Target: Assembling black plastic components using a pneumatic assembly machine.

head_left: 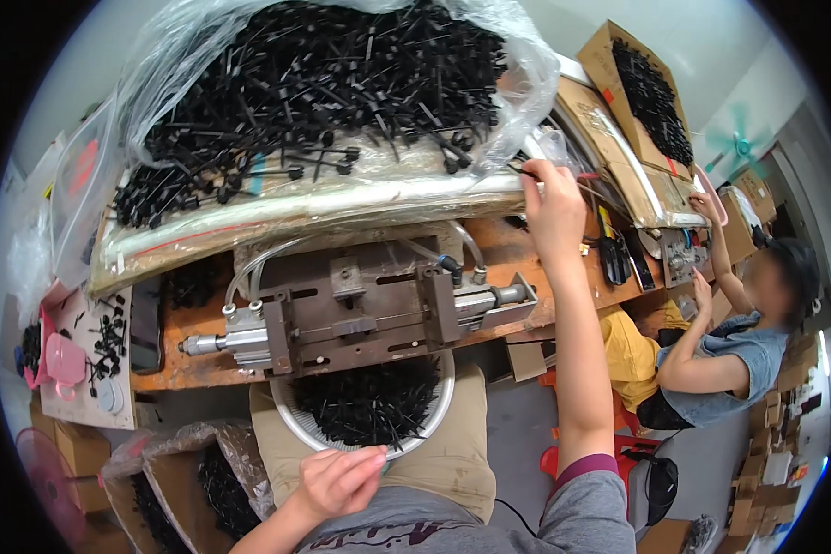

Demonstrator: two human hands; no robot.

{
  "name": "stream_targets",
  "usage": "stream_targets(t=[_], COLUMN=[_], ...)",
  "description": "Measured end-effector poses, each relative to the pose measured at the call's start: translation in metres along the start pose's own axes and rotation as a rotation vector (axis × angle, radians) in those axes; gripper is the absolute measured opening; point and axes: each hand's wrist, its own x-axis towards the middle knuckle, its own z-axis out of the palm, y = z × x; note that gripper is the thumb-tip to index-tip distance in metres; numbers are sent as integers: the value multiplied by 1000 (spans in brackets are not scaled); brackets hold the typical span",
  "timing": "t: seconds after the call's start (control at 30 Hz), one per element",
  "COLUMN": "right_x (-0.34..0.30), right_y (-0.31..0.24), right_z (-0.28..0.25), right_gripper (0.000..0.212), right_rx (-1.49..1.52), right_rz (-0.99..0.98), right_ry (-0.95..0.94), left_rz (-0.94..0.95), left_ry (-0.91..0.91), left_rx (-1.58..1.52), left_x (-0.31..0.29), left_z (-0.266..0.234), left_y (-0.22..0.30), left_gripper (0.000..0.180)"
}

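My right hand [556, 210] reaches far forward to the right end of a plastic-lined tray. Its fingertips are pinched on a thin black plastic part [525, 172]. A large heap of similar black stemmed plastic parts [342, 78] fills the tray. My left hand [343, 480] is low, by the near rim of a round white basket [446, 392] on my lap, fingers pressed together; whatever they may hold is hidden. More black parts [369, 402] lie in the basket. Between tray and basket stands a brown metal fixture [360, 314] with a pneumatic cylinder [246, 339] at its left end.
Clear air hoses [260, 263] loop over the fixture on the wooden bench [180, 319]. Lined cartons [171, 471] stand at lower left, near a pink cup [66, 360]. At right, a co-worker [725, 360] sits at another fixture, below a carton of black parts [651, 102].
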Motion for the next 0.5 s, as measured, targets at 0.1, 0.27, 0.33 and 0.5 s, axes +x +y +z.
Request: stream_targets(t=[0.1,0.27,0.33,0.5], right_x=[1,3,-2,-32], right_y=[5,9,7,-30], right_z=[2,11,6,-46], right_gripper=[10,13,16,11], right_rx=[-27,-101,-36,384], right_rz=[38,-189,-176,147], right_ry=[38,118,162,183], left_rz=[29,1,-3,-58], left_ry=[-7,12,0,-13], left_rx=[-7,-2,32,20], left_x=[5,-3,-2,13], left_z=[6,11,11,8], left_y=[3,1,5,7], left_gripper=[52,54,54,50])
